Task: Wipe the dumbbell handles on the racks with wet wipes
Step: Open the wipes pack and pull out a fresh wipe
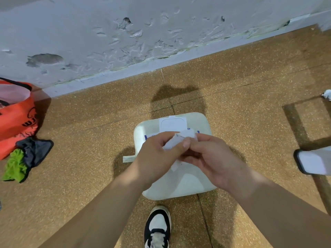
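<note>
Both hands are meeting right under the camera, forearms reaching in from the bottom corners. The left hand (157,158) is pinching a white wet wipe (176,141) between thumb and fingers, and the right hand (213,158) is gripping the same wipe from the other side, fingers curled under it, so both hands are closed on that one sheet. Whether they are unfolding it or bunching it up, I cannot tell. Directly beneath, the pack of wipes (172,123) is lying on a square white pad (200,122) on the speckled floor (89,140), and one black-and-white shoe (158,228) is standing just below the pad. Off to the left an orange bag (16,119) is sitting by the wall (125,33) with a green cloth (15,165) beside it, and a phone (313,162) is showing at the right edge. No dumbbells or racks are in view, so this looks like the preparation step, with no handle wiped yet from what shows here. Next, the person is going to need to open the wipe to a usable size, turn toward the racks, and wrap it round a handle.
</note>
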